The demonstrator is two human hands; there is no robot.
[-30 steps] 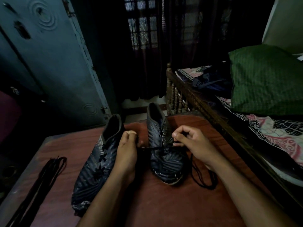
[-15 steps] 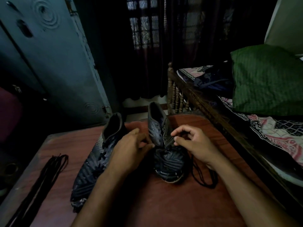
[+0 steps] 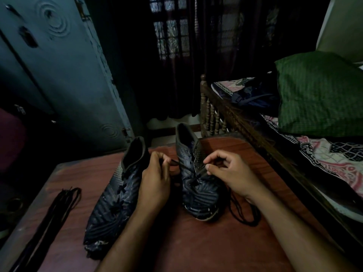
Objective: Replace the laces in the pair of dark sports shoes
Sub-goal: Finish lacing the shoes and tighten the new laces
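Two dark sports shoes stand on a reddish wooden table (image 3: 196,244), toes toward me. The left shoe (image 3: 115,195) is laced. At the right shoe (image 3: 198,185), a black lace (image 3: 243,214) runs through the lower eyelets and trails in loops on the table to its right. My left hand (image 3: 155,179) sits between the shoes, its fingertips pinched on one lace end. My right hand (image 3: 227,171) rests over the right shoe's upper with thumb and forefinger pinching the lace at an eyelet.
A bundle of black laces (image 3: 49,218) lies along the table's left edge. A wooden bed frame (image 3: 241,122) with a green pillow (image 3: 318,95) borders the table's right side. A blue-grey cupboard (image 3: 64,75) stands at the back left.
My left hand has moved from beside the left shoe up toward the right shoe's collar and pinches the lace end there. My right hand stayed at the eyelets.
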